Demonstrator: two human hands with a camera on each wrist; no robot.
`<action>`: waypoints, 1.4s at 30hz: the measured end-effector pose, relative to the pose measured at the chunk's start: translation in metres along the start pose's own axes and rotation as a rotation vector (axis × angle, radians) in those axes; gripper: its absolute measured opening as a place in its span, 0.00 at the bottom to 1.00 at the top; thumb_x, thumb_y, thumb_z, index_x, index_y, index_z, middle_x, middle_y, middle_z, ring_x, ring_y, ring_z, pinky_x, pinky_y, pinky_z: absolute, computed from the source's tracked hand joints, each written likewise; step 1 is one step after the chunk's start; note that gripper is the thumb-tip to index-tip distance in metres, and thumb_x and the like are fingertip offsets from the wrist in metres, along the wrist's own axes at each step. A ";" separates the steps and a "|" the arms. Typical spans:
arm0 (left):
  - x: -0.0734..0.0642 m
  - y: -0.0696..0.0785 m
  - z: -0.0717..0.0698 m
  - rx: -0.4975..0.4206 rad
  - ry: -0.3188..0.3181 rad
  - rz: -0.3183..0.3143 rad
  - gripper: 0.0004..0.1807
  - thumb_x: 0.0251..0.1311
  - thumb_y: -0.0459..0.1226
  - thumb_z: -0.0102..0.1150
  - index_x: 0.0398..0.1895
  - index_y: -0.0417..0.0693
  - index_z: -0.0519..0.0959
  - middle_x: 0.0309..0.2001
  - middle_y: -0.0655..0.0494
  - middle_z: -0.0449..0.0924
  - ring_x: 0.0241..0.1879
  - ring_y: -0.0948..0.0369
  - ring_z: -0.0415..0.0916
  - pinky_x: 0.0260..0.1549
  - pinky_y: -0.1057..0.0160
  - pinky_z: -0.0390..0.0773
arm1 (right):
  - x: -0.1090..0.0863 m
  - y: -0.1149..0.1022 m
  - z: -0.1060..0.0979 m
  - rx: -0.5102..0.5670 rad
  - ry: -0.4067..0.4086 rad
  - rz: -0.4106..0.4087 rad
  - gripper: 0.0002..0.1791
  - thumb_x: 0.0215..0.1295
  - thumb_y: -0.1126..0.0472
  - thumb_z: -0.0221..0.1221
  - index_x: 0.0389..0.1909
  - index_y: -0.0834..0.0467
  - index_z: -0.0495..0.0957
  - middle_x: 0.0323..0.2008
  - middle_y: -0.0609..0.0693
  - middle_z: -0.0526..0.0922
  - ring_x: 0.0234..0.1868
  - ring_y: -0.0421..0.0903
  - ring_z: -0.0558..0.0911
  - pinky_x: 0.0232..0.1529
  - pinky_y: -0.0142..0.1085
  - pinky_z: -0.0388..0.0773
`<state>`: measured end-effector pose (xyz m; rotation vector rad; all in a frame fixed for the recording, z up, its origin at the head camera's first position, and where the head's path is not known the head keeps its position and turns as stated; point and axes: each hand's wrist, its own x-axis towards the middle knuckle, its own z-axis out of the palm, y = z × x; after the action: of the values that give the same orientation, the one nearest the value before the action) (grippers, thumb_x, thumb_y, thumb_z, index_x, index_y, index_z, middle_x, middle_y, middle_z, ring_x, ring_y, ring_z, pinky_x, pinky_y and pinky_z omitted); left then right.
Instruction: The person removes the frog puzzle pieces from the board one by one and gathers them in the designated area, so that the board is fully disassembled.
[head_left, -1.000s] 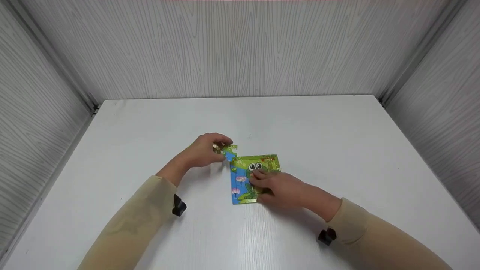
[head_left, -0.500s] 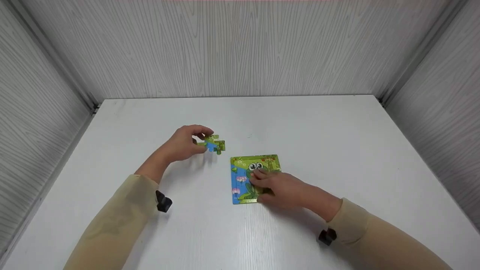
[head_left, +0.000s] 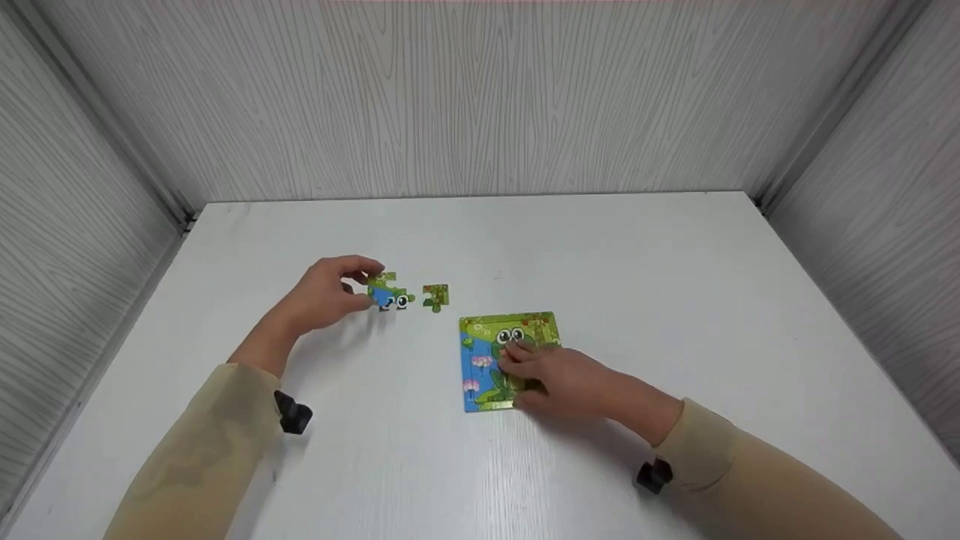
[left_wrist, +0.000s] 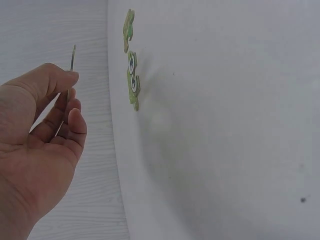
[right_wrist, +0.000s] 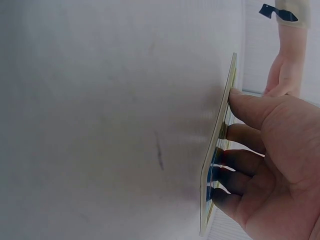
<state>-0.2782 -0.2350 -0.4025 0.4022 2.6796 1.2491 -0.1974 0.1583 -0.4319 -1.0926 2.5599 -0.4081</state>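
Observation:
My left hand [head_left: 322, 295] pinches a thin green-and-blue jigsaw piece [head_left: 382, 295] between thumb and fingers, held above the table. Seen edge-on in the left wrist view, that piece [left_wrist: 73, 59] is apart from the tabletop. Just right of it lies a jigsaw piece with frog eyes [left_wrist: 132, 80], and beyond that a green corner piece [head_left: 437, 295]. The fingers of my right hand [head_left: 562, 379] rest on a square frog puzzle board [head_left: 480, 345] lying flat. In the right wrist view, my thumb touches the edge of the board [right_wrist: 218, 130]; the hand covers the board's lower right.
The white tabletop [head_left: 390, 465] is enclosed by a wood-grain back panel [head_left: 480, 97] and side panels [head_left: 67, 195]. Each sleeve cuff carries a small black clip [head_left: 292, 412].
My left hand has moved left from beside the board's upper left corner. The corner piece and the frog-eyes piece now lie separately on the table. My right hand stays on the board.

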 end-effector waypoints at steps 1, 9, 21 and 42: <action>-0.001 -0.002 -0.001 0.000 0.005 -0.008 0.27 0.66 0.28 0.65 0.69 0.41 0.77 0.64 0.45 0.79 0.64 0.47 0.72 0.66 0.46 0.72 | 0.000 0.000 0.000 0.001 -0.001 0.003 0.36 0.79 0.47 0.61 0.81 0.56 0.64 0.81 0.56 0.58 0.82 0.56 0.58 0.75 0.55 0.63; -0.008 -0.020 -0.009 -0.002 0.024 -0.053 0.27 0.66 0.28 0.64 0.69 0.41 0.77 0.65 0.45 0.78 0.65 0.48 0.72 0.66 0.46 0.71 | 0.000 0.001 0.002 0.002 0.011 -0.003 0.36 0.79 0.47 0.61 0.81 0.56 0.64 0.81 0.55 0.59 0.82 0.56 0.58 0.75 0.55 0.64; -0.013 -0.040 -0.015 -0.019 0.029 -0.131 0.29 0.66 0.28 0.64 0.71 0.39 0.75 0.67 0.43 0.77 0.66 0.46 0.71 0.67 0.45 0.71 | -0.001 0.001 0.002 -0.004 0.013 0.003 0.36 0.79 0.47 0.60 0.81 0.55 0.64 0.81 0.55 0.59 0.82 0.56 0.59 0.75 0.54 0.64; -0.011 -0.057 -0.012 -0.001 0.011 -0.214 0.30 0.65 0.27 0.60 0.72 0.44 0.75 0.66 0.42 0.74 0.62 0.45 0.70 0.68 0.44 0.68 | -0.001 0.000 0.000 -0.001 -0.007 0.015 0.36 0.80 0.46 0.59 0.82 0.54 0.63 0.82 0.54 0.58 0.82 0.55 0.57 0.76 0.54 0.62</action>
<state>-0.2806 -0.2824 -0.4382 0.1044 2.6466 1.1924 -0.1968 0.1588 -0.4321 -1.0731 2.5605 -0.3981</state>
